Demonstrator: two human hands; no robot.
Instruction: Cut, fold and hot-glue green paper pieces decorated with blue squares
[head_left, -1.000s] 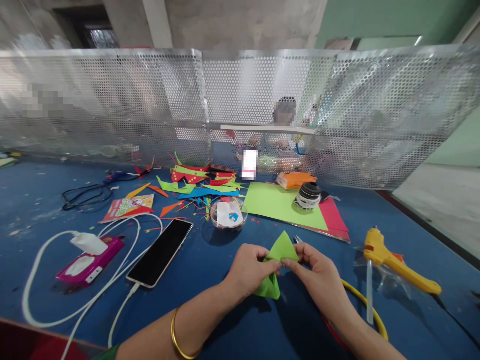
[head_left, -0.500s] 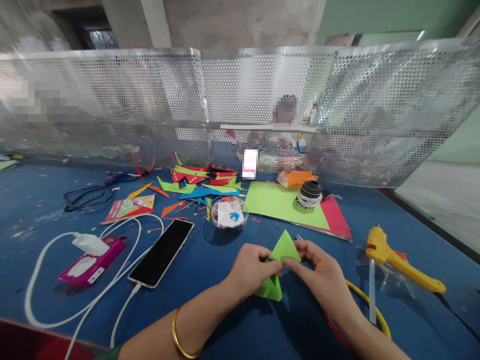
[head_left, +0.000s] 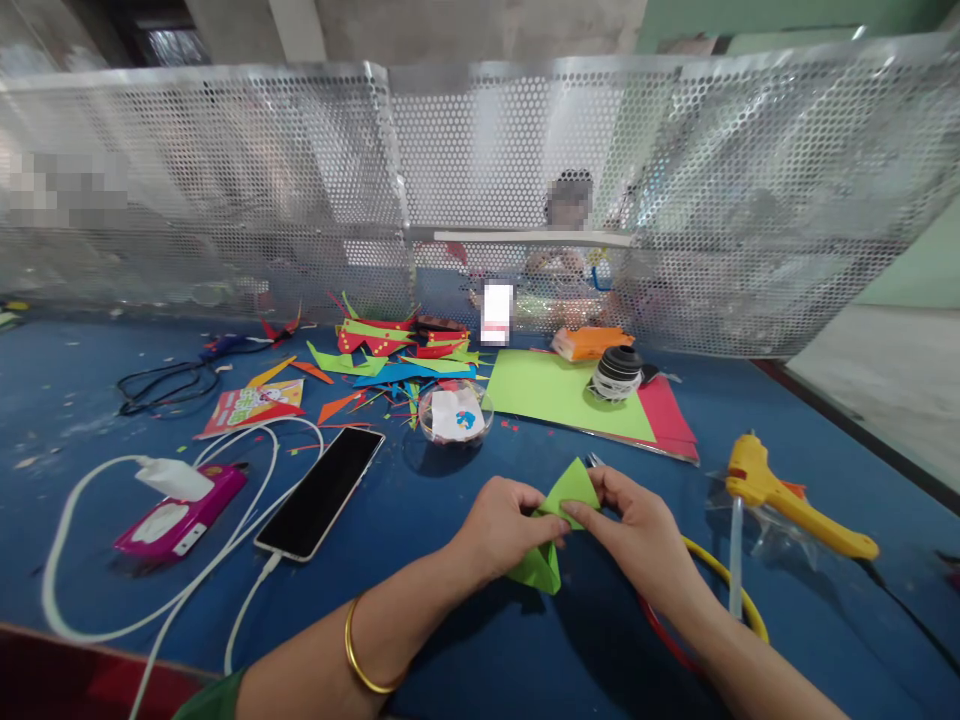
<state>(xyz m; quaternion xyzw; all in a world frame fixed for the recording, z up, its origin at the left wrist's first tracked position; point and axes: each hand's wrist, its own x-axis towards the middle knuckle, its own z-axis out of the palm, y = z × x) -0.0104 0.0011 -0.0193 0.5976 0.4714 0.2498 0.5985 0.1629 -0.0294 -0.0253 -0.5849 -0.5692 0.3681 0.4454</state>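
Observation:
A folded piece of green paper (head_left: 574, 487) is held between both hands above the blue table, its pointed tip upward and a lower fold hanging below. My left hand (head_left: 501, 525) pinches it from the left, thumb across the middle. On the right edge my right hand (head_left: 630, 520) grips the paper between thumb and fingers. The metal tip of a tool with yellow and red handles (head_left: 724, 570) shows behind my right hand; the rest is partly hidden by my forearm.
The blue table (head_left: 450, 490) holds a phone (head_left: 321, 492), a purple power strip (head_left: 180, 512), a round clear bowl (head_left: 456, 414), green sheets (head_left: 555, 392), black-and-white spools (head_left: 617, 373) and a yellow glue gun (head_left: 795, 508). Paper scraps (head_left: 375, 338) lie near a perforated metal screen (head_left: 480, 130); a person sits behind it.
The view has shifted slightly, so the table items appear a little higher. The green paper's upper tip leans further right, and my right thumb lies over its face.

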